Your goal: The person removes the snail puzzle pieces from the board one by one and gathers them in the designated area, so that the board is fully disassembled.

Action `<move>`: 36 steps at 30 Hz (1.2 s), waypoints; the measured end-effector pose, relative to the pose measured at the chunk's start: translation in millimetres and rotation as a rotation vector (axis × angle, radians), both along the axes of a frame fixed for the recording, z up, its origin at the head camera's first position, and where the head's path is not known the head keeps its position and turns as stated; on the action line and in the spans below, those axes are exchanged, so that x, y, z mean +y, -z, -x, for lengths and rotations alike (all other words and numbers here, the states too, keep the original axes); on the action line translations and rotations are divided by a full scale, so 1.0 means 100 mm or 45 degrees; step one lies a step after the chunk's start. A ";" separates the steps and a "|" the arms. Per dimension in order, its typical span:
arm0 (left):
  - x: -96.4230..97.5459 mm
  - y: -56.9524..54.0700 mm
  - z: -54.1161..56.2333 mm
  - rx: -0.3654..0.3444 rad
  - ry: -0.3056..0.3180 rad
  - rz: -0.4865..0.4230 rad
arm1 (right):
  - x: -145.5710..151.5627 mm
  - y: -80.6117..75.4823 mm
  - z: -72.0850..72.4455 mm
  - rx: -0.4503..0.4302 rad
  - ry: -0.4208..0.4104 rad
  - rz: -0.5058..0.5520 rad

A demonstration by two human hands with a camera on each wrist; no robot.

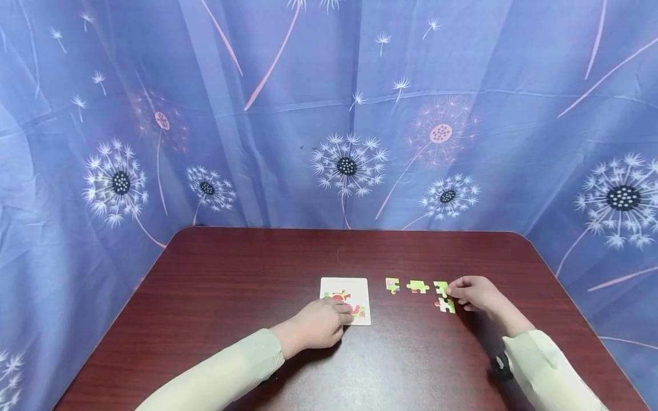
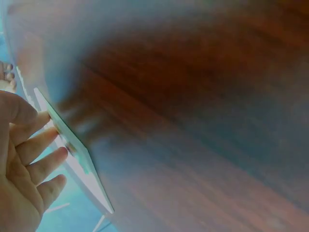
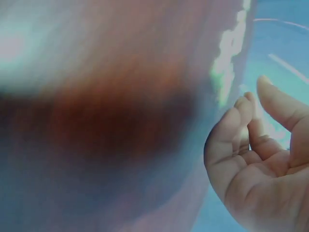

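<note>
In the head view, my left hand (image 1: 321,323) rests on a square white puzzle board (image 1: 361,288) with a red and green picture, partly covered by the fingers. The left wrist view shows the left hand's loosely bent fingers (image 2: 46,166) against the board's edge (image 2: 91,166). At the right, my right hand (image 1: 474,292) has its fingertips at the right edge of a green jigsaw piece (image 1: 439,286). A green and red jigsaw piece (image 1: 446,306) lies just below that one. Thumb and bent fingers (image 3: 224,133) stand apart in the right wrist view, with no piece visible between them.
Between board and right hand lie a jigsaw piece with a pinkish patch (image 1: 392,283) and a green and red piece (image 1: 417,286). They rest on a dark red-brown wooden table (image 1: 231,274). A blue dandelion-print curtain (image 1: 288,171) hangs behind and beside it.
</note>
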State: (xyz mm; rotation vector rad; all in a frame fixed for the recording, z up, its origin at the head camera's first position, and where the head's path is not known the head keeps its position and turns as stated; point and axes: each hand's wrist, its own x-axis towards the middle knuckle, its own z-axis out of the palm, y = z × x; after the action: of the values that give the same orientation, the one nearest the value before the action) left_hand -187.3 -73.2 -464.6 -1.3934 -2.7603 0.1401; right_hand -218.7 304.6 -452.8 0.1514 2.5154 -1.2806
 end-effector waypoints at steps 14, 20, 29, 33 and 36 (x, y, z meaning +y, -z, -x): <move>-0.07 0.02 -0.05 0.058 -0.033 -0.078 | -0.99 -0.16 -0.07 0.225 -0.104 0.189; -0.21 -0.02 -0.09 0.049 -0.093 -0.122 | -1.27 -0.10 -0.05 0.199 -0.088 0.285; -0.39 0.00 -0.10 0.006 -0.165 -0.148 | -1.59 -0.04 0.00 0.172 -0.065 0.373; -0.41 0.03 -0.09 -0.023 -0.174 -0.175 | -1.71 0.02 0.01 0.162 -0.080 0.336; -0.39 0.04 -0.07 -0.061 -0.171 -0.166 | -1.78 0.05 0.01 0.182 -0.112 0.284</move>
State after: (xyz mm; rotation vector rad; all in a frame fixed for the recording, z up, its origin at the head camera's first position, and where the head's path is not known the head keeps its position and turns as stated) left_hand -180.0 -112.2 -468.9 -1.1974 -2.8431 -0.0690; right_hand -219.3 126.5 -457.5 -0.1037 2.4398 -1.5727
